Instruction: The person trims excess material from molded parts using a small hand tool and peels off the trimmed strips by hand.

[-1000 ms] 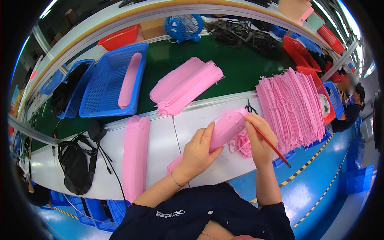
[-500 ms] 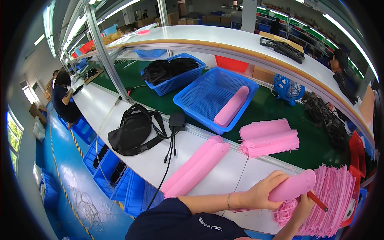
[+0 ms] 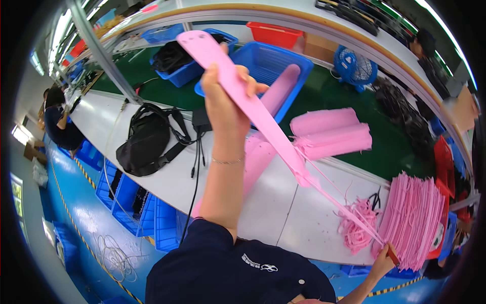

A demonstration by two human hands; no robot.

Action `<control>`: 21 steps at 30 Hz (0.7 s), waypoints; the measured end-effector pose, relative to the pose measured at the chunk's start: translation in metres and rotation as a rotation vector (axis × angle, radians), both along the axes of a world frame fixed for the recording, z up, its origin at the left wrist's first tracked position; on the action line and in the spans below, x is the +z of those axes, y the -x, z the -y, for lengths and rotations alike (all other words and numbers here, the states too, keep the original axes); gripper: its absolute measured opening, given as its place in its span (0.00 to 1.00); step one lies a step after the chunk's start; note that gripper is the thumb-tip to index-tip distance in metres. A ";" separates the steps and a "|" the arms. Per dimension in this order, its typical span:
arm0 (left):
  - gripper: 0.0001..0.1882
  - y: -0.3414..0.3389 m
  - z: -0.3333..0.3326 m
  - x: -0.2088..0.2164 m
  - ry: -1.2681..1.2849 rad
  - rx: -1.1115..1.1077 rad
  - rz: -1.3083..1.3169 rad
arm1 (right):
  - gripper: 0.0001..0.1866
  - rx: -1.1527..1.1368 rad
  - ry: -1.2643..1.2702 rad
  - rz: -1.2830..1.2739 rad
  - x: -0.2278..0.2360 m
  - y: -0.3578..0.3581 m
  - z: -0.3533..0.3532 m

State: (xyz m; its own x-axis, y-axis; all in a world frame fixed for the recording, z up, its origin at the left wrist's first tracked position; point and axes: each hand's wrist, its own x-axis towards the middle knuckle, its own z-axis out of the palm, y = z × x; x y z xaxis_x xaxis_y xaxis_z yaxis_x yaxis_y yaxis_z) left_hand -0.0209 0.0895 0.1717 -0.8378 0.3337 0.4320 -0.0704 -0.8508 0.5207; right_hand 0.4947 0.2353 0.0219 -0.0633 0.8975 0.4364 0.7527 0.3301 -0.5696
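Observation:
My left hand (image 3: 225, 104) is raised over the middle of the bench, closed around a long flat pink foam-like strip (image 3: 268, 126). That strip slants from upper left down to the right, with small holes at its top end. From its lower end, thin pink trimmings (image 3: 349, 219) stretch taut to my right hand (image 3: 383, 261). My right hand pinches their ends at the lower right; a red stick-like tool (image 3: 393, 256) shows in it, its tip hidden. Beside that hand stand a dense stack of pink strips (image 3: 412, 220) and a tangled heap of pink offcuts (image 3: 359, 228).
Behind my left hand is a blue basket (image 3: 304, 55) with one pink piece inside. Bundled pink pieces (image 3: 331, 134) lie on the green surface. A black waist bag (image 3: 147, 144) with cables sits left. A blue fan (image 3: 354, 68) stands under the shelf (image 3: 283, 12).
My left hand has swung up and left with the pink strip. My right hand has moved down and slightly right, drawing thin trimmings out from the strip's end. The view has shifted.

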 end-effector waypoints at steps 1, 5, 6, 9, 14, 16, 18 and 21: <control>0.30 0.013 -0.002 0.001 -0.096 -0.060 0.036 | 0.10 -0.040 0.002 -0.054 0.005 -0.005 0.005; 0.28 -0.017 -0.057 -0.015 -0.199 -0.315 0.146 | 0.10 0.069 0.271 -0.434 0.014 0.060 0.025; 0.28 -0.028 -0.068 -0.020 -0.196 -0.366 0.167 | 0.10 0.198 0.323 -0.412 0.010 0.078 0.028; 0.28 -0.056 -0.095 -0.036 -0.188 -0.487 0.199 | 0.14 0.435 0.193 -0.173 0.022 0.135 0.030; 0.29 -0.084 -0.110 -0.041 -0.125 -0.630 0.143 | 0.12 0.570 0.417 -0.547 0.071 0.180 0.039; 0.30 -0.091 -0.110 -0.040 -0.115 -0.650 0.120 | 0.11 0.672 0.486 -0.514 0.059 0.191 0.035; 0.29 -0.092 -0.105 -0.042 -0.143 -0.760 0.233 | 0.12 0.750 0.691 -0.450 0.052 0.206 0.031; 0.28 -0.085 -0.097 -0.044 -0.172 -0.802 0.369 | 0.19 0.658 0.901 -0.614 0.036 0.205 0.036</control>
State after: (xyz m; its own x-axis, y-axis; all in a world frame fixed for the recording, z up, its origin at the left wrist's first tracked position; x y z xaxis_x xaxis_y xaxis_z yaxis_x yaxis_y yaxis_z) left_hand 0.0645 0.1867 0.1274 -0.4764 0.8336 0.2797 -0.8143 -0.5383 0.2173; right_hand 0.2894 0.1997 0.0583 -0.6126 0.7664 -0.1932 0.1285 -0.1446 -0.9811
